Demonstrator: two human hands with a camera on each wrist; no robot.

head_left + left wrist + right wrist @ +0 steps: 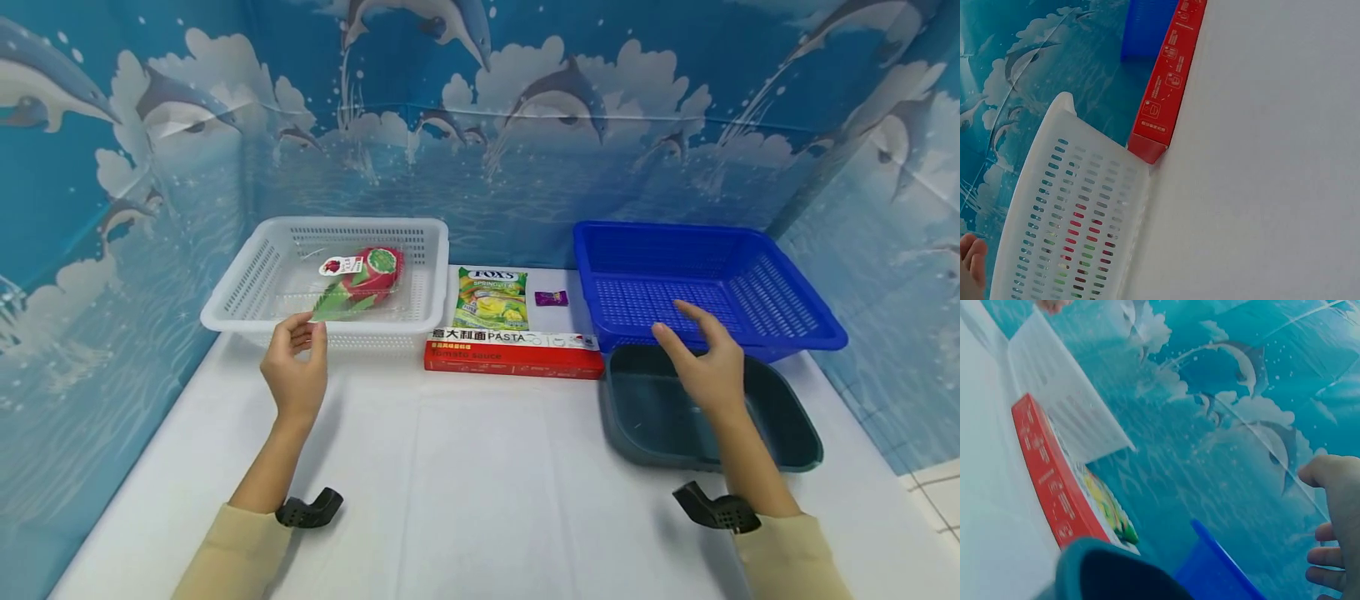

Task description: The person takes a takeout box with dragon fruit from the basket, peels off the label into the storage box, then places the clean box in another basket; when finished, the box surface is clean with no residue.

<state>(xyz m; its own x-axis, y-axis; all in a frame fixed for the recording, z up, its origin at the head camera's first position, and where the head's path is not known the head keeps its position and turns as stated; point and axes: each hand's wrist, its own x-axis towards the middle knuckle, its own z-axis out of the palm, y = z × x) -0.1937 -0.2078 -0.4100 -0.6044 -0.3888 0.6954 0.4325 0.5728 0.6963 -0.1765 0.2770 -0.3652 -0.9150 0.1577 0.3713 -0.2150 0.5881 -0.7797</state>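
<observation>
In the head view, my left hand (295, 367) hovers at the near rim of a white slotted basket (247, 325), its fingers loosely curled and nothing held. Inside the basket lies a red dragon fruit (384, 265) with green leaves, beside clear wrapping that bears a white label (341, 266). One leaf tip overlaps my left fingertips in this view. Only these curled fingers (974, 255) show in the left wrist view, past the basket's rim. My right hand (708, 367), thumb and forefinger spread apart, hangs over a dark green tub (626, 442), touching nothing.
Between the baskets lie a red pasta box (517, 360), a green candy bag (491, 300) and a small purple packet (551, 298). A blue slotted basket (813, 321) stands behind the tub. Dolphin-printed curtain (420, 183) encloses the white table (480, 483).
</observation>
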